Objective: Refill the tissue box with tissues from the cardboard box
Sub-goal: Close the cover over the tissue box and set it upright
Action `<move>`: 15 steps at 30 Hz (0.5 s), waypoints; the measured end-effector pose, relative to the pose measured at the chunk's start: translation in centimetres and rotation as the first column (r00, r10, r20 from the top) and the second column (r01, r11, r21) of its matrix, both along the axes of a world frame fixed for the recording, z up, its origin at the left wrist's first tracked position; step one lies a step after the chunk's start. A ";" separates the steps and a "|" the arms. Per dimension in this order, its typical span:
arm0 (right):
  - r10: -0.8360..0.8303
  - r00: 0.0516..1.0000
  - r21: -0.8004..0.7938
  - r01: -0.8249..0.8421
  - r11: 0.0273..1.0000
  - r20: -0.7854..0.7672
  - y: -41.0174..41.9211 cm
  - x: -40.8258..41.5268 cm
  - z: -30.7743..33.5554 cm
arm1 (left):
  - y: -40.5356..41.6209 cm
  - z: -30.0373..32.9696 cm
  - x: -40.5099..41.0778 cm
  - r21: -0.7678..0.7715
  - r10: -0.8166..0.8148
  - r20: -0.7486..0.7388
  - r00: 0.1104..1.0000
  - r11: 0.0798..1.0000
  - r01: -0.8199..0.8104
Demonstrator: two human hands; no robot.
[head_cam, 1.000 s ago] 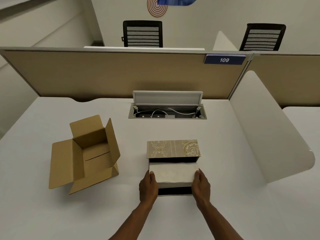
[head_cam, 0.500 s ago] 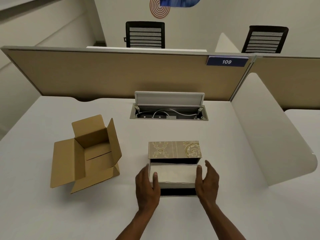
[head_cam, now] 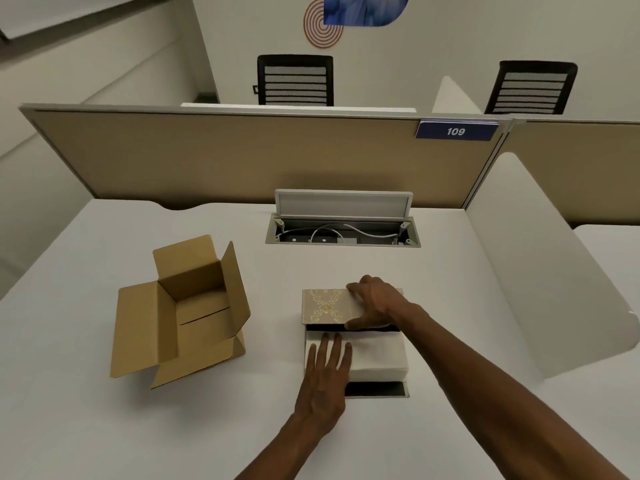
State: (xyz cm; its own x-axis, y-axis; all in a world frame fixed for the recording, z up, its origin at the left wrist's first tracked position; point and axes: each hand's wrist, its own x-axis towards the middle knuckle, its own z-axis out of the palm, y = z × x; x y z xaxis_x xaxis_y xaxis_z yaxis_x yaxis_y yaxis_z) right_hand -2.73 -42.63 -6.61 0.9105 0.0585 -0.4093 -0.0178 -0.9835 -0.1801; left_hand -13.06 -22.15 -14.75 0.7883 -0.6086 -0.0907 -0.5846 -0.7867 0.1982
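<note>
The tissue box (head_cam: 375, 389) lies open on the white desk, its black inside showing at the front. A white stack of tissues (head_cam: 379, 355) sits in it. The gold patterned lid (head_cam: 323, 306) stands up at the box's back edge. My left hand (head_cam: 327, 372) rests flat on the left part of the tissues, fingers spread. My right hand (head_cam: 375, 301) grips the right half of the lid, thumb at its lower edge. The brown cardboard box (head_cam: 187, 310) stands to the left with its flaps open and looks empty.
A recessed cable tray (head_cam: 343, 233) with its cover raised sits at the back of the desk (head_cam: 104, 427). A tan partition (head_cam: 225, 154) closes the back, a white curved divider (head_cam: 540, 271) the right side. Two black chairs stand beyond.
Both hands left the ends of the tissue stack. The left hand moved onto the top of the tissues; the right hand reached back and took hold of the lid.
</note>
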 end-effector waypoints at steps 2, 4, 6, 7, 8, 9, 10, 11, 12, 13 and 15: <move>0.029 0.998 0.020 -0.028 0.999 -0.064 0.2 0.7 0.3 | 0.0 0.3 -0.3 0.006 -0.001 0.023 1.000 1.000 0.000; 0.037 0.994 0.065 -0.030 0.997 -0.104 0.2 1.1 0.5 | 0.1 0.5 -0.5 0.022 -0.017 0.030 0.999 1.000 0.016; 0.049 0.990 0.096 -0.037 0.995 -0.128 0.4 1.3 0.6 | 0.1 0.8 -0.6 0.056 -0.029 0.003 1.000 0.998 0.029; 0.057 0.988 0.105 -0.042 0.994 -0.145 0.5 1.4 0.6 | 0.1 0.9 -0.6 0.072 -0.033 -0.006 0.999 0.997 0.033; 0.057 0.984 0.111 -0.039 0.993 -0.169 0.7 1.5 0.6 | 0.2 1.0 -0.6 0.084 -0.036 -0.009 0.999 0.996 0.036; 0.053 0.980 0.111 -0.032 0.993 -0.194 0.9 1.5 0.5 | 0.1 0.9 -0.6 0.089 -0.039 -0.006 0.999 0.995 0.039; 0.051 0.976 0.099 -0.030 0.995 -0.213 1.1 1.5 0.5 | 0.2 0.9 -0.6 0.091 -0.041 -0.003 0.999 0.995 0.041; 0.053 0.974 0.082 -0.036 0.996 -0.222 1.3 1.6 0.5 | 0.2 0.8 -0.6 0.089 -0.040 -0.003 0.999 0.995 0.040; 0.059 0.972 0.070 -0.045 0.997 -0.226 1.5 1.6 0.5 | 0.3 0.8 -0.7 0.076 -0.042 0.000 0.999 0.996 0.042; 0.068 0.971 0.065 -0.055 0.996 -0.229 1.8 1.6 0.5 | 0.4 0.6 -0.7 0.052 -0.047 0.007 0.999 0.998 0.047; 0.090 0.965 0.063 -0.077 0.995 -0.248 2.5 1.6 0.5 | 0.4 0.5 -0.9 0.017 -0.058 0.008 0.998 0.998 0.058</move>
State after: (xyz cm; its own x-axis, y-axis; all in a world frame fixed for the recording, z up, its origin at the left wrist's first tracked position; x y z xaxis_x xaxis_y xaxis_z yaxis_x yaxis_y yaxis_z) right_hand -1.12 -40.18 -6.10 0.7706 0.1572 -0.6176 0.0131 -0.9728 -0.2313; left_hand -13.93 -21.71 -14.26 0.7523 -0.6520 -0.0946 -0.6311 -0.7545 0.1802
